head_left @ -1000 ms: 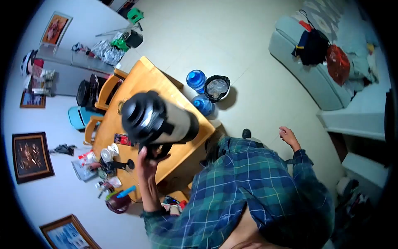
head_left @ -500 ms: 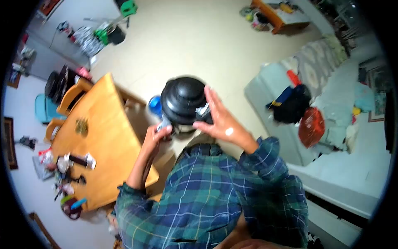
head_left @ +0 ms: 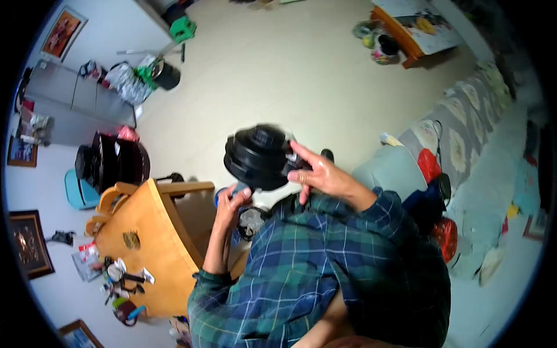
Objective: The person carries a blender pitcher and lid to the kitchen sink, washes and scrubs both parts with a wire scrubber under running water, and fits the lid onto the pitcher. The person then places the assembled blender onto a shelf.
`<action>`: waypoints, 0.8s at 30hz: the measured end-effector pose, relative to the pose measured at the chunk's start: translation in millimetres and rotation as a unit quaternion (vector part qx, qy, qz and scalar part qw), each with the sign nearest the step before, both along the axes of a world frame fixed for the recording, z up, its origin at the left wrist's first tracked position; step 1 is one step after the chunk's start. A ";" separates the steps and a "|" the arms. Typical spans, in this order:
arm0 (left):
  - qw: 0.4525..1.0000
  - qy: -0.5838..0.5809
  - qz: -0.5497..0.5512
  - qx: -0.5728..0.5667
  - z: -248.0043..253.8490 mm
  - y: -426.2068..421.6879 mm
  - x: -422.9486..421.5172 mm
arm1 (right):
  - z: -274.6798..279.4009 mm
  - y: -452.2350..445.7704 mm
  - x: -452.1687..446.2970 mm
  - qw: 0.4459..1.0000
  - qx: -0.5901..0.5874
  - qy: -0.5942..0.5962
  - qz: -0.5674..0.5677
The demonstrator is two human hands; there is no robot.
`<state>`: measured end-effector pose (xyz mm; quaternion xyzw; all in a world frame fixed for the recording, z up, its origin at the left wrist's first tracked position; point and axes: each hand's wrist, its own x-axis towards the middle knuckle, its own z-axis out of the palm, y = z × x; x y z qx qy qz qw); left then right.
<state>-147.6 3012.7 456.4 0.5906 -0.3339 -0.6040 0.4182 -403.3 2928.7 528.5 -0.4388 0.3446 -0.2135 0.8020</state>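
A black, round, stepped housing (head_left: 258, 156) is held up in front of my body, tilted so its side shows. My left hand (head_left: 231, 207) is closed at its lower left edge, with the thumb on a grey latch-like piece (head_left: 240, 188). My right hand (head_left: 325, 177) is closed on the right side of the housing, thumb and fingers around a dark clip-like part with a shiny bit. Below, close to my waist, a round dark-rimmed thing with a pale grey inside (head_left: 252, 221) shows in part. A blue piece (head_left: 219, 197) peeks out beside my left hand.
A wooden table (head_left: 168, 243) with small items stands at my left, chairs beside it. At my right is a sofa (head_left: 458, 122) with a red bag (head_left: 444, 238) and dark clothes. A black bin (head_left: 166, 75) and green stool (head_left: 183, 29) stand farther off.
The housing has tilted, showing more of its side. My right hand's spread fingers have drawn in around its edge. The round pale-inside thing below has come into view. The whole view has shifted.
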 end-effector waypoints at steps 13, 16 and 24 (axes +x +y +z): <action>0.964 0.026 0.265 0.004 19.6 -255.7 22.1 | -21.4 -449.0 28.3 0.717 0.458 -0.526 0.023; 0.965 0.007 0.262 0.016 -2.0 -316.6 43.6 | -45.5 -544.5 39.8 0.760 0.433 -0.476 -0.091; 0.946 0.000 0.318 0.065 -12.5 -559.8 156.7 | -247.5 -752.8 -92.0 0.903 0.251 -0.227 -0.266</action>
